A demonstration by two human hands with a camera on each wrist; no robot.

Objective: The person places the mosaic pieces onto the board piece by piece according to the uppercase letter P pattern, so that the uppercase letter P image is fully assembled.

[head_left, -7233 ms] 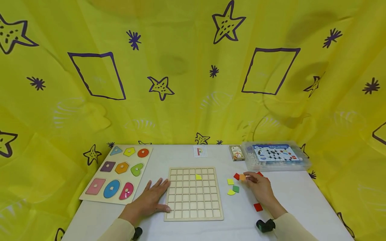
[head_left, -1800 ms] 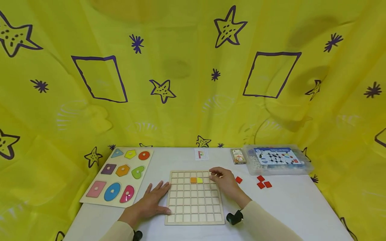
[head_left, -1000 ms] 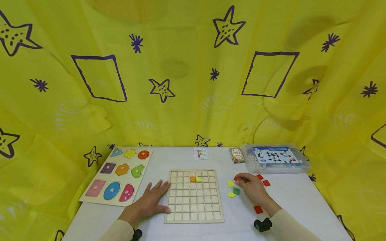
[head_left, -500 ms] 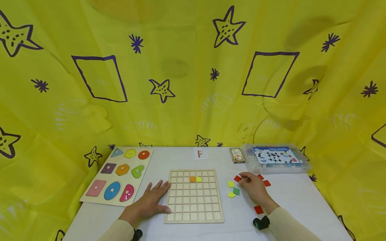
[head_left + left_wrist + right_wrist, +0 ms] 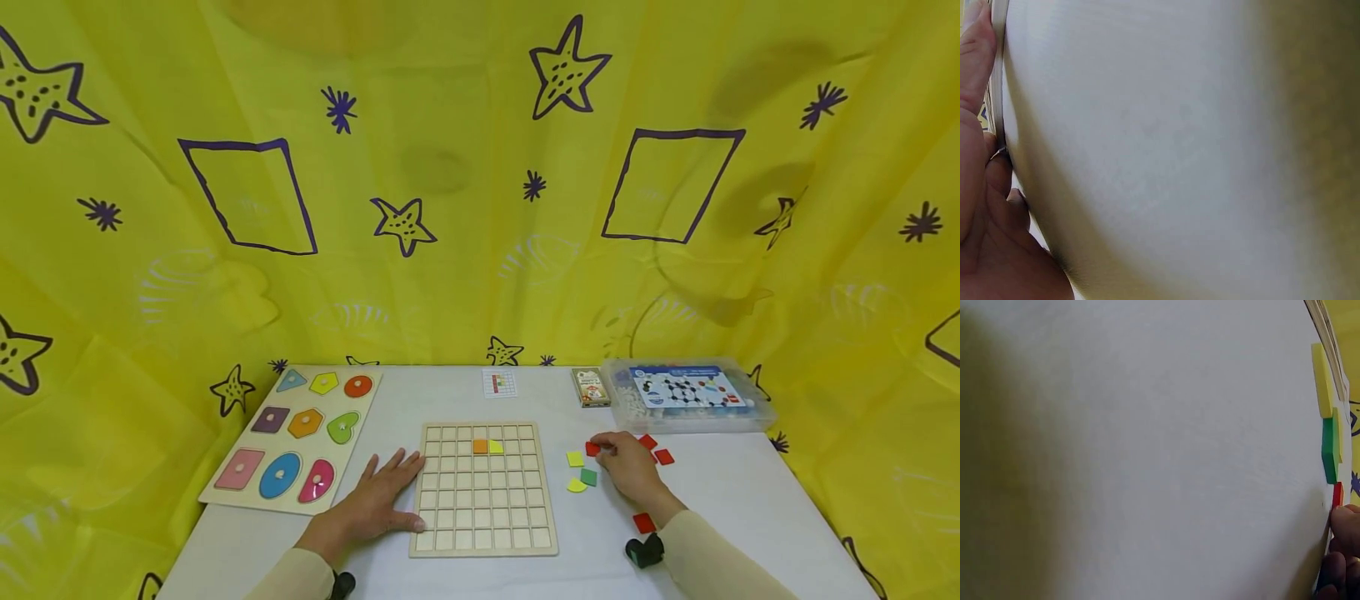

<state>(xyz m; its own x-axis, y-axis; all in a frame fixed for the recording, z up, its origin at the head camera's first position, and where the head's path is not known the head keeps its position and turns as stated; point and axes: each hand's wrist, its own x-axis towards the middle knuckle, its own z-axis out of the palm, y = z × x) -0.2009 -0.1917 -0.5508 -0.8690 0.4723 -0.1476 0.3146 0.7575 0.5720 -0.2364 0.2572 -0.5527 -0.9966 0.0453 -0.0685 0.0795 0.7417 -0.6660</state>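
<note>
In the head view my left hand (image 5: 378, 500) lies with its fingers spread along the left edge of a wooden grid board (image 5: 480, 542), thumb on the rim. An orange square tile (image 5: 480, 447) and a yellow tile with a slanted side (image 5: 496, 447) sit side by side in its second row. Right of the board, my right hand (image 5: 630, 468) pinches a red square tile (image 5: 592, 448) at the table surface. In the right wrist view the thumb meets that red tile (image 5: 1337, 495). A yellow square (image 5: 575, 459), a green tile (image 5: 588, 477) and a yellow quarter-round (image 5: 577, 485) lie nearby.
Several red tiles (image 5: 664, 457) lie beyond my right hand, another (image 5: 644, 523) by its wrist. At the back stand a pattern card (image 5: 499, 383), a small card box (image 5: 591, 387) and a clear plastic case (image 5: 690, 392). A shape puzzle board (image 5: 247, 425) lies left.
My right hand has set the orange tile in the grid beside the yellow one, then moved right from the board to the red tile, which has turned slightly. The left hand stays put.
</note>
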